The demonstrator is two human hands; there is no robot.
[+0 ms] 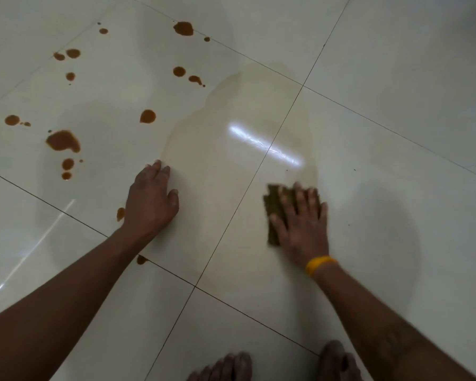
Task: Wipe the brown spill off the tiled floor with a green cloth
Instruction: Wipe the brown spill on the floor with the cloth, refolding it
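Your right hand [303, 221] presses flat on the green cloth [276, 213]; your left hand [150, 200] rests flat on the floor [396, 105]; brown spots [63, 141] dot the far left tiles.

There is one view only, a wide-angle camera worn on the person's head, looking steeply down and forward at the tiled floor [382, 78] from close above. Both forearms reach in from the lower corners toward mid-frame, and bare toes [226, 367] show at the bottom edge. Tile seams run diagonally, bowed slightly toward the frame's edges.
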